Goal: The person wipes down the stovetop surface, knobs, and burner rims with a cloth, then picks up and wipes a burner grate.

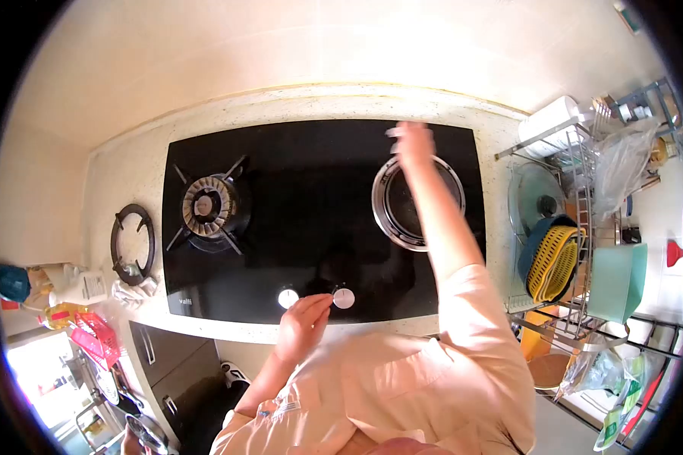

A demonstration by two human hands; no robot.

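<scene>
My right hand (415,144), smeared by motion, reaches over the back right of the black glass hob (303,197). Below its wrist, the forearm crosses a round, shiny metal-rimmed piece (379,208) at the right burner position and hides part of it. At the hob's front edge is my left hand (305,326), its fingers pressed together and nothing visible in them. Those fingertips point at the right control knob (344,297), right by its edge. The left control knob (288,297) is just behind the same hand. An exposed gas burner (207,206) occupies the hob's left side.
A black pan support ring (116,246) lies on the counter left of the hob, with a crumpled cloth (135,289) beside it. To the right, a wire rack (582,189) stands near a glass lid (525,199) and a yellow colander (552,262). Walls close off the back.
</scene>
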